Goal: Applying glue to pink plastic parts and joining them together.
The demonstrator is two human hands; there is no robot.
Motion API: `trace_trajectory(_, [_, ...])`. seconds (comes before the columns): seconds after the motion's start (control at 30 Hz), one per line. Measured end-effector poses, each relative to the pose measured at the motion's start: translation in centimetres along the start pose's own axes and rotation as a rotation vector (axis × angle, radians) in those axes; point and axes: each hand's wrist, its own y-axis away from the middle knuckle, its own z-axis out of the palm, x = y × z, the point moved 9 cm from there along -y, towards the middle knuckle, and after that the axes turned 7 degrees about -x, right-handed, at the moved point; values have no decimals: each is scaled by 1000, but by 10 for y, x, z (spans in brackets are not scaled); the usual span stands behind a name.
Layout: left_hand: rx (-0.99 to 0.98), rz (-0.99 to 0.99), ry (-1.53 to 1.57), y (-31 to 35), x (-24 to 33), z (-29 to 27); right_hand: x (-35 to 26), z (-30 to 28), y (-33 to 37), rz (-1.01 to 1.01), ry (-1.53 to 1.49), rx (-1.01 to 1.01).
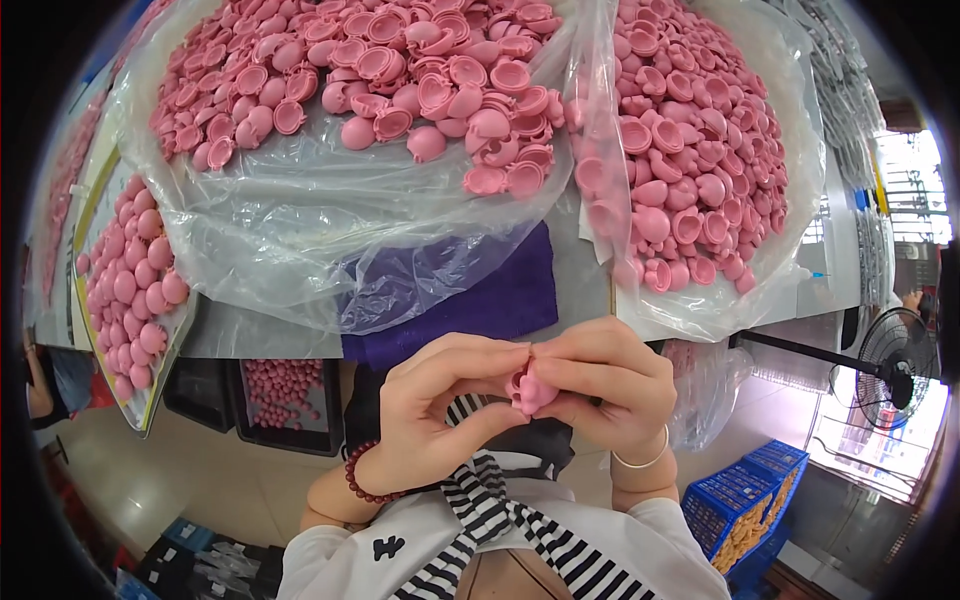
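Close in front of my chest, both hands meet around a small pink plastic shell piece [532, 392] with little rounded bumps. My left hand [440, 390] pinches its left side between thumb and fingers. From the other side, the thumb and fingers of my right hand [610, 385] press on it. A dark gap shows at the piece's left edge; my fingers cover much of the rest. Beyond my hands lie a heap of pink half shells [400, 70] on clear plastic sheeting and a second heap of pink pieces [690, 150] at the right.
A purple cloth [490, 290] lies at the table's near edge. Rounded pink pieces fill a tray [185, 335] at the left. Below the table edge is a black bin [290, 445] of pink pieces. Blue crates [715, 510] and a black fan [895, 365] stand at the right.
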Motion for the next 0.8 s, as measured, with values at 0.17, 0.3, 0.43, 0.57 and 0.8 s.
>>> trace_trajectory(0.17, [-5,13,-165,-2,2,2,3,-2,7,9,-10,48])
trace_trajectory(0.3, [2,-7,-3,-6,-4,6,3,-6,12,45,28,72])
trace_trajectory(0.43, [0,36,-101,-7,1,6,-2,-11,17,18,79,111])
trace_trajectory(0.57, [-36,37,-203,-9,2,7,-2,-12,16,27,45,71])
trace_trajectory(0.8, [-114,119,-384,-9,14,13,4,-5,20,84,55,48])
